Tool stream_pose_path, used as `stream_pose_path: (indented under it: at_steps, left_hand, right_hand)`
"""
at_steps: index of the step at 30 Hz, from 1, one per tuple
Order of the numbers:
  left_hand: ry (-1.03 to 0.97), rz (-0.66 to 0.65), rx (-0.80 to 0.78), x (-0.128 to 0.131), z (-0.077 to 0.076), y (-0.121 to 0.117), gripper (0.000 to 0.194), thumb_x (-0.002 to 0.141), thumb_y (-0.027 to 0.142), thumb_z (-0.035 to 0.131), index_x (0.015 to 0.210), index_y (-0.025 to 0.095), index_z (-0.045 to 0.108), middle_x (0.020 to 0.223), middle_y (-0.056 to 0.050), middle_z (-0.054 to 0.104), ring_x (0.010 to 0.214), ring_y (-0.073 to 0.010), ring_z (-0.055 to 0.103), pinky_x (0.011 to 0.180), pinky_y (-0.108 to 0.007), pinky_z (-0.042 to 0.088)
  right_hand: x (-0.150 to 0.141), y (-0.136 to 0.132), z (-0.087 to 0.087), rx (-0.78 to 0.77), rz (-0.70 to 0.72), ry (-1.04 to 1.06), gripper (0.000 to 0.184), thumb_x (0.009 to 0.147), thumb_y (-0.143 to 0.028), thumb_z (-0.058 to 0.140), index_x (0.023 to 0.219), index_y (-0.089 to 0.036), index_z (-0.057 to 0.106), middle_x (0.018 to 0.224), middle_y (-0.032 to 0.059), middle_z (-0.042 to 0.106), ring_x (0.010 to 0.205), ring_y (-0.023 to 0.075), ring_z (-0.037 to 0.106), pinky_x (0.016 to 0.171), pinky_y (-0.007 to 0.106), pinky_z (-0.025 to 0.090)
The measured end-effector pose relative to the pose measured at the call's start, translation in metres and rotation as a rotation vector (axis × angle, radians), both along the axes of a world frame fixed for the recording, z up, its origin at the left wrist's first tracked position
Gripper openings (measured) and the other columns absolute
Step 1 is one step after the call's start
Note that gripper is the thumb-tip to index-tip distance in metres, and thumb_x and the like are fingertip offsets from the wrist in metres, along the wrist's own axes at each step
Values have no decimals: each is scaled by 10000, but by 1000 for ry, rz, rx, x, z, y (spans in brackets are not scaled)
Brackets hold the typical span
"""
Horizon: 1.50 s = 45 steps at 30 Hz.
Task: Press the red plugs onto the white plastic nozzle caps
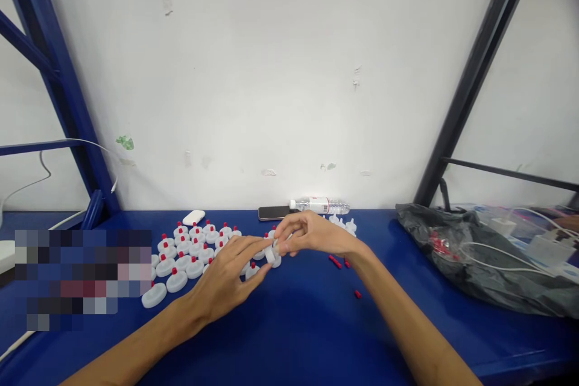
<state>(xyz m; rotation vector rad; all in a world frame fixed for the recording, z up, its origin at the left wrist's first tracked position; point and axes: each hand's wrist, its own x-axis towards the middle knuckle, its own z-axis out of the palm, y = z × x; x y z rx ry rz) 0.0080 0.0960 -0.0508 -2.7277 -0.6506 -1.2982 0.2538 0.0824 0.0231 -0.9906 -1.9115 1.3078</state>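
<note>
Above the middle of the blue table, my left hand (228, 271) pinches a small white plastic nozzle cap (270, 254) between thumb and fingers. The fingers of my right hand (312, 234) close on the same piece from the other side, covering part of it. To the left stand several round, whitish nozzle caps (176, 280) with red tips, grouped in loose rows. Beyond my right wrist lie several white caps (349, 226) with no red tips showing. Loose red tips (335, 262) rest nearer, and a single red tip (357, 294) lies beside my right forearm.
A clear water bottle (321, 205) lies along the wall beside a dark phone (274, 213). Farther left is a white rounded object (193, 217). A black plastic bag (434, 259) with red pieces and cables covers the right side. Metal posts rise at both sides.
</note>
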Motion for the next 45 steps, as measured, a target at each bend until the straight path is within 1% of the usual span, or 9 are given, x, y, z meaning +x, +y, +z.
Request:
stream_pose_path:
  at_steps: [3,7,15,23,27,31,37,41,45]
  left_hand:
    - [-6,25,-11,0,2,-2,363,979,216,615,1332,288,573,1222,-31,734,1103,-230,687,972,-401,567]
    - [-10,57,-29,-1,4,-3,356,982,205,592,1329,282,575,1237,-36,727,1134,-241,685,1011,-424,561]
    - [-12,35,-74,0,7,-8,354,964,196,592,1308,280,582,1215,-48,723,1112,-245,690,972,-409,582]
    - [-23,30,-79,0,7,-11,370,954,183,593,1315,266,589,1216,-61,726,1118,-246,689,983,-405,578]
    - [-40,40,-62,-1,7,-8,390,937,160,598,1314,261,590,1209,-69,729,1112,-255,693,978,-419,578]
    - [-50,32,-66,0,10,-8,379,930,158,606,1295,260,601,1187,-67,741,1088,-255,696,971,-428,570]
    - [-27,30,-130,0,29,-27,330,901,197,633,1220,283,647,1030,-22,773,903,-217,722,868,-387,595]
    - [-45,112,-212,-3,30,-51,370,886,217,631,1239,326,623,967,-10,760,869,-228,732,813,-401,620]
    - [-135,160,-339,-7,10,-60,336,860,211,629,1162,356,651,920,31,776,769,-207,737,712,-366,633]
  right_hand:
    - [13,-3,6,-77,-106,-223,348,800,-450,822,994,-167,756,870,77,789,807,200,761,672,268,610]
    - [43,-19,9,-132,-498,-676,188,729,-286,838,681,-156,712,608,52,732,588,196,718,541,251,562]
    - [76,-82,-27,-193,-757,-733,125,665,-230,810,734,-185,715,559,19,686,490,176,639,479,260,480]
    - [63,-81,-55,-102,-749,-656,181,690,-21,610,621,-175,675,578,42,702,578,179,676,540,237,440]
    - [54,-80,-47,44,-691,-683,156,764,-87,608,708,-195,706,697,34,742,677,193,690,599,257,439]
    - [38,-76,-37,155,-564,-394,97,858,-272,650,800,-211,697,820,36,762,790,213,705,707,285,505]
    - [12,-70,-27,218,-607,-105,280,905,-439,662,1086,-235,725,895,44,754,864,230,707,792,336,549]
    - [-13,-75,-20,198,-591,102,300,866,-513,738,988,-242,776,956,44,776,903,219,714,781,297,551]
    - [-38,-77,-21,129,-460,261,252,770,-444,852,872,-223,784,859,23,789,832,199,731,774,271,554]
